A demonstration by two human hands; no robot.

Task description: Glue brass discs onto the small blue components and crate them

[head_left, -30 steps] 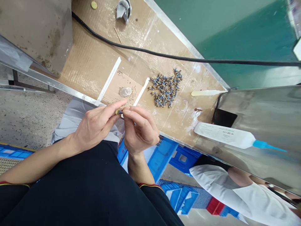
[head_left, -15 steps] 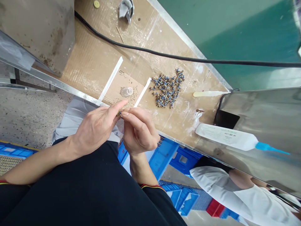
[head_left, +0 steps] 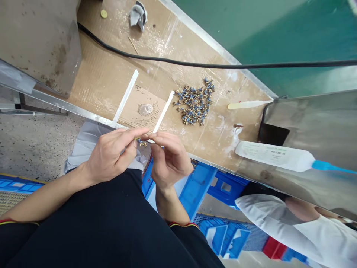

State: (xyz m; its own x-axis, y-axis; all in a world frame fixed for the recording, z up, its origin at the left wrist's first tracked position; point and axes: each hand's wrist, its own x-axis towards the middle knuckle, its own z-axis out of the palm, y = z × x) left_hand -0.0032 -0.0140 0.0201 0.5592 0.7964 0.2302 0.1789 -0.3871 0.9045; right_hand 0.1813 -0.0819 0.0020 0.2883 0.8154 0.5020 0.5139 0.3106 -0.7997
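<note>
My left hand [head_left: 111, 154] and my right hand [head_left: 169, 158] meet at the near edge of the cardboard-covered bench [head_left: 111, 74]. Both are pinched, fingertips close together. Between the tips sits a small brass and blue part [head_left: 141, 142]; which hand bears it I cannot make out. Beyond the hands a pile of several like brass and blue parts [head_left: 193, 102] lies on the cardboard. A small clear round lid [head_left: 145, 109] rests between two white strips [head_left: 125, 96] just past my fingers.
A black cable [head_left: 195, 65] crosses the bench. A white glue tube with a blue tip [head_left: 279, 156] lies on a shiny metal housing [head_left: 315, 123] at right. A wooden stick [head_left: 248, 105], a grey rag [head_left: 137, 15], a metal box [head_left: 36, 37], blue crates [head_left: 206, 182] below.
The fingertips have drawn slightly apart and the small part now shows between them. The view has shifted a little, so the bench items sit further left.
</note>
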